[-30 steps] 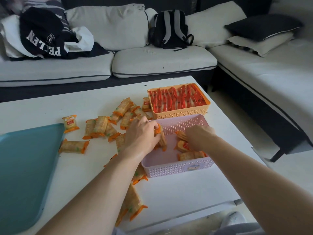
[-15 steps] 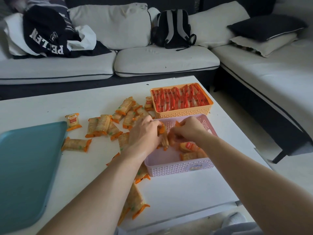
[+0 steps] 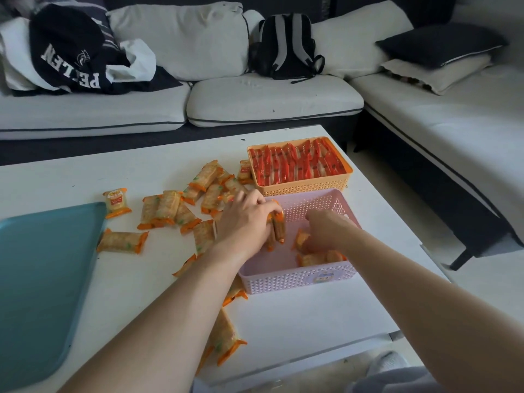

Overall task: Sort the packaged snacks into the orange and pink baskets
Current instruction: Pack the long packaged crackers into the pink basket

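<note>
Orange-ended clear cracker packets [image 3: 224,338] lie scattered from the white table's [image 3: 283,321] near edge. In the pink lattice plastic basket [image 3: 283,282] my right hand [image 3: 326,231] covers laid packets [image 3: 310,259]; its grip I cannot tell. My left hand [image 3: 243,219] clamps upright packets [image 3: 279,229] over the rim. I judge: filling pink; next, set these inside neatly. Beyond, the orange lattice basket [image 3: 303,190] holds red sachets [image 3: 297,165].

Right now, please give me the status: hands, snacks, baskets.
Left hand grips held packets at pink basket rim. Right hand inside it, grip unclear. Orange basket full. Loose packets lie on table; nothing blocking.
</note>
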Demonstrator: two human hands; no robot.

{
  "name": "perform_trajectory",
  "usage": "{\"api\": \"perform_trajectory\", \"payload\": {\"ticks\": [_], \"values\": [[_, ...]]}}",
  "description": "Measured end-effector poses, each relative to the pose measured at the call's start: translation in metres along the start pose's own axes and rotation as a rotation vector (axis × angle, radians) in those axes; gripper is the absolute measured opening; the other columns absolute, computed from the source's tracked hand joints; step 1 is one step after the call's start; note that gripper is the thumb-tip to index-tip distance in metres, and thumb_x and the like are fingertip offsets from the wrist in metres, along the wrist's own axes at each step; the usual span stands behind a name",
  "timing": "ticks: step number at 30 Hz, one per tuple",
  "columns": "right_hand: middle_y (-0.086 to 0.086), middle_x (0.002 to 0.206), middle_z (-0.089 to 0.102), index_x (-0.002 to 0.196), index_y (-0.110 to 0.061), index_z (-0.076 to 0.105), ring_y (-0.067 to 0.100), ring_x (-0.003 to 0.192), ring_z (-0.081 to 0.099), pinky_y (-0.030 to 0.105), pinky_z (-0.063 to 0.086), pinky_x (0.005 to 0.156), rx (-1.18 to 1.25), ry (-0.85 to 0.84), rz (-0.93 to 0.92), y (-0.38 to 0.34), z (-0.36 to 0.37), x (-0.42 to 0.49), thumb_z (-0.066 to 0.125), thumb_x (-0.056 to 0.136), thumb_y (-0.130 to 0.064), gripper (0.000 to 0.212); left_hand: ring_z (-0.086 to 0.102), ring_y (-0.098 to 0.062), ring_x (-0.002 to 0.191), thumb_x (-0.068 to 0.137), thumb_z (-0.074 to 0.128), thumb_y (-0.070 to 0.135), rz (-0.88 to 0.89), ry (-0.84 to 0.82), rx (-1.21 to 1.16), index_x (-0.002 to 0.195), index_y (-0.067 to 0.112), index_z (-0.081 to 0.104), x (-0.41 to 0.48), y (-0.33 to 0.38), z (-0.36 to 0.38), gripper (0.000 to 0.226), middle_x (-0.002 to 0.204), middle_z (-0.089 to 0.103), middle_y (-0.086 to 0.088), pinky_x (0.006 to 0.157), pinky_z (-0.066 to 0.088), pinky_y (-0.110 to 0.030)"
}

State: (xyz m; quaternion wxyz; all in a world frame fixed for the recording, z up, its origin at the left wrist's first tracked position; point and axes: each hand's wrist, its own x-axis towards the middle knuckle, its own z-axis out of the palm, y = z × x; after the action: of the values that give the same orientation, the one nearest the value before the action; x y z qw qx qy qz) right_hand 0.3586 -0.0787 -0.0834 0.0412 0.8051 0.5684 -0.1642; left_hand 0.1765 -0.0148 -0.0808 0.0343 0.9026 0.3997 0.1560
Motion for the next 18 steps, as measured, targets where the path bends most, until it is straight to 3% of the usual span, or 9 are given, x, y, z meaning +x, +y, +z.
{"api": "perform_trajectory", "payload": {"ticks": [5,9,13,16,18], "values": [[0.005,0.114,0.069,0.118,-0.019,0.062,0.026,0.104,0.065,0.03,0.045,0.073,-0.145,0.16,0.001,-0.004,-0.003,-0.008,0.06,0.093,-0.042,0.034,0.042,-0.02,0.109,0.093,0.068,0.023,-0.017,0.008,-0.031,0.13,0.039,0.061,0.001,0.002,-0.001,0.041,0.117,0.054,0.007,0.09,0.039,-0.034],[0.003,0.103,0.062,0.118,-0.014,0.053,0.015,0.076,0.064,0.031,0.059,0.067,0.211,0.23,0.03,0.003,-0.03,-0.016,0.069,0.088,-0.025,0.036,0.044,-0.021,0.112,0.092,0.071,0.031,-0.042,0.015,-0.062,0.137,0.035,0.059,0.0,-0.001,-0.003,0.047,0.123,0.056,0.006,0.091,0.043,-0.035],[0.002,0.106,0.066,0.119,-0.016,0.058,0.018,0.093,0.065,0.035,0.061,0.081,0.446,0.215,-0.068,0.004,-0.059,-0.035,0.079,0.079,-0.016,0.045,0.041,-0.02,0.123,0.087,0.074,0.037,-0.078,-0.045,-0.098,0.14,0.033,0.052,0.0,-0.005,-0.013,0.058,0.13,0.051,0.007,0.1,0.04,-0.034],[-0.002,0.102,0.066,0.113,-0.018,0.063,0.018,0.094,0.065,0.033,0.06,0.082,0.411,0.154,-0.168,-0.01,-0.063,-0.047,0.082,0.074,-0.014,0.043,0.038,-0.021,0.128,0.082,0.076,0.031,-0.098,-0.103,-0.179,0.14,0.034,0.051,-0.005,-0.014,-0.026,0.064,0.133,0.048,0.005,0.102,0.037,-0.034],[-0.004,0.099,0.066,0.11,-0.019,0.063,0.015,0.09,0.066,0.023,0.058,0.076,0.403,0.139,-0.218,-0.022,-0.059,-0.05,0.081,0.074,-0.015,0.041,0.039,-0.021,0.127,0.082,0.078,0.029,-0.136,-0.102,-0.244,0.137,0.035,0.053,-0.01,-0.023,-0.033,0.061,0.131,0.048,0.005,0.1,0.039,-0.036]]}}
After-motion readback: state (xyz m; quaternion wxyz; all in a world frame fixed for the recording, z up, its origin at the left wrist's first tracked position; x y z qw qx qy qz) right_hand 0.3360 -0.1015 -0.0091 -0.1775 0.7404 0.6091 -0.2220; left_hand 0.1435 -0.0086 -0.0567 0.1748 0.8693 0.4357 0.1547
